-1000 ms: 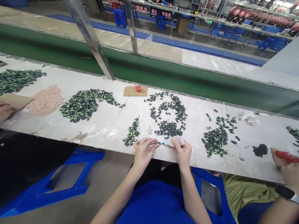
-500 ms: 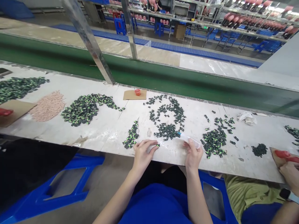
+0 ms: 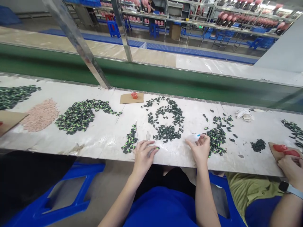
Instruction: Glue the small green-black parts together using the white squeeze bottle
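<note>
The left hand [image 3: 145, 154] is over the near edge of the tabletop [image 3: 106, 135], thumb and fingers pinching a small dark piece [image 3: 157, 148] with a green spot. The piece is at the fingertips, close to that same edge. The right hand [image 3: 200, 146], also by the near edge, grasps a white bottle [image 3: 192, 138], its blue tip [image 3: 198, 135] pointing right.

Just left of the left hand lies a small green-spotted heap [image 3: 130, 142]; a dark heap [image 3: 167, 134] spreads from between the hands towards the far edge. Beside the right hand is another green-spotted pile [image 3: 217, 138]. At the far edge, a red cup [image 3: 134, 95] sits on cardboard [image 3: 125, 99]. Towards the left end lie a larger green-spotted mound [image 3: 75, 117] and pink bits [image 3: 40, 115].
</note>
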The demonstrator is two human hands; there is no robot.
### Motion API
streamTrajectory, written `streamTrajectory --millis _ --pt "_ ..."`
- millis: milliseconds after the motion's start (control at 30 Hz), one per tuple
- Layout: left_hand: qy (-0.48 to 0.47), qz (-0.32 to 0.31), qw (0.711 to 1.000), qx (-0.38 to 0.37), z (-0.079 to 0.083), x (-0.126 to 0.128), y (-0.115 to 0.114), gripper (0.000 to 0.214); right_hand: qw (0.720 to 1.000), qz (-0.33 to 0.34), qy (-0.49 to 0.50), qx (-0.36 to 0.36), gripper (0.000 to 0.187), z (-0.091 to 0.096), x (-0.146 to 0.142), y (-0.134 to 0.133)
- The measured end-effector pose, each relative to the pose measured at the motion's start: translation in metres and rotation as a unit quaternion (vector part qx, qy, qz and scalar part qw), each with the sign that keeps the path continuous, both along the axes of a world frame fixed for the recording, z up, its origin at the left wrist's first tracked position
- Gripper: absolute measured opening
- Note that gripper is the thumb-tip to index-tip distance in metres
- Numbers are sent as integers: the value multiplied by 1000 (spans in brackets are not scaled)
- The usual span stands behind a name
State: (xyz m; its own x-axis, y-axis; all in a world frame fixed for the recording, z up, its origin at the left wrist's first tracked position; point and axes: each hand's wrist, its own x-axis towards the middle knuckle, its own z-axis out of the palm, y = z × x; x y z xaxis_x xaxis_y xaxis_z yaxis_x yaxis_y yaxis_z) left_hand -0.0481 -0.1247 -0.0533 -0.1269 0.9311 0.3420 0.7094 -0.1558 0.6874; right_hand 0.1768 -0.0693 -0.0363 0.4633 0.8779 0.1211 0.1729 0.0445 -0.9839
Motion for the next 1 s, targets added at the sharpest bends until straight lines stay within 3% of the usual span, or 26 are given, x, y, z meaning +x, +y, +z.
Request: streamTrajectory --millis 67,133,200,233,300,367,433,567,733,867,933,1000 --pt "-10 -2 1000 -5 0 0 0 8 995 -45 -86 24 69 3 -4 -10" --pt "-30 -9 999 -7 1 0 -1 9 970 -124 -188 87 68 7 -12 -21" --pt "-60 -19 998 -2 0 -1 -2 11 936 -144 -266 178 52 10 -22 -31" --pt "-76 -21 997 2 0 -2 -2 12 925 -104 -294 217 39 11 -28 -33" --pt "-103 -15 995 5 -1 -3 -3 15 907 43 -338 248 18 11 -40 -33" --pt "-121 -4 993 3 -2 -3 -4 16 882 182 -366 236 24 9 -50 -26" --pt "-135 5 991 -1 -3 -3 -5 17 856 259 -393 215 31 7 -57 -15" --pt "-162 17 986 15 -4 -3 -7 19 804 333 -467 155 29 9 -61 1" --pt "-185 17 983 16 1 -1 -5 18 759 359 -536 83 19 17 -63 3" --pt "-175 4 984 30 8 0 -2 18 768 343 -538 57 12 17 -63 2" --pt "-161 -12 986 46 14 0 -2 17 797 344 -493 56 14 17 -62 0" --pt "-144 -26 987 65 21 1 -1 17 849 346 -395 60 15 19 -60 -3"
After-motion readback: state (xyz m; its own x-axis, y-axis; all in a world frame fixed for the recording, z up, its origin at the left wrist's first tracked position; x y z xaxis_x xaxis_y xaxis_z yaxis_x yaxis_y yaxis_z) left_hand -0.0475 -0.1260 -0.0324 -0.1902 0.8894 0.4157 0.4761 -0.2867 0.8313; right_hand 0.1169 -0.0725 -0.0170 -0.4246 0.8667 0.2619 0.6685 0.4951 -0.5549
